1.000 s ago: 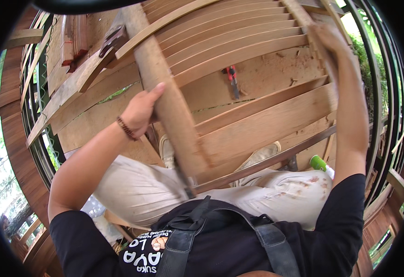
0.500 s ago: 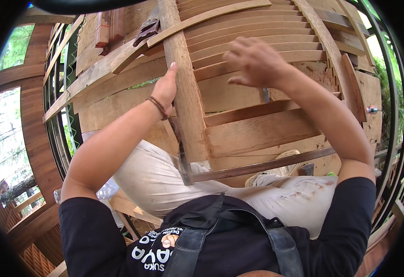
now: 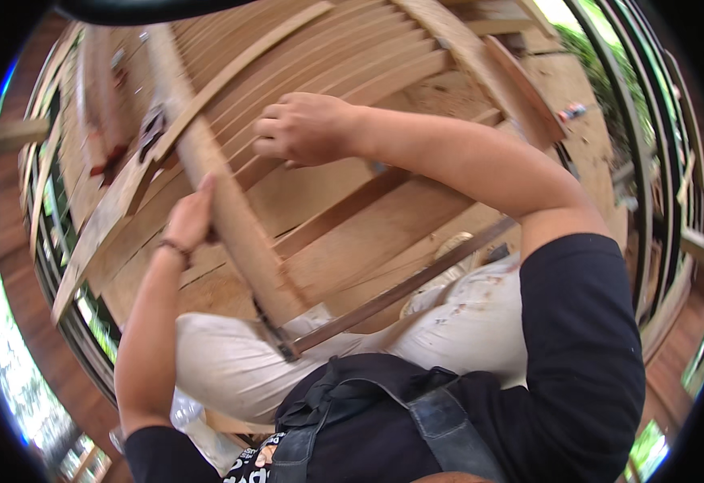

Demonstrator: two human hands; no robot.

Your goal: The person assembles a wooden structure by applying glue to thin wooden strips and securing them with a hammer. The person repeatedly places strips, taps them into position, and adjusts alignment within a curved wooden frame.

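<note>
A slatted wooden frame (image 3: 239, 217) lies before me, its thick left side post slanting toward my lap. My left hand (image 3: 192, 211) grips this post at its left edge, thumb along the wood and fingers partly hidden. Over the slats (image 3: 368, 68), my right hand (image 3: 307, 130) hangs with its fingers curled into a loose fist; anything inside it is hidden. A wide board (image 3: 376, 233) spans the frame's near end. Across that end runs a dark bar (image 3: 408, 283) with a metal end piece by my thigh, resembling a long clamp.
A loose wooden strip (image 3: 247, 68) crosses the post and slats. Dark reddish wood pieces (image 3: 101, 105) lie at the far left. A curved brown board (image 3: 521, 88) leans by the right post. A small tube-like object (image 3: 573, 112) sits on the plywood, with dark railings (image 3: 629, 121) beyond.
The whole view has turned and shifted, so the frame appears farther left and more slanted. My right hand has curled tighter over the slats. My left hand stays at the post.
</note>
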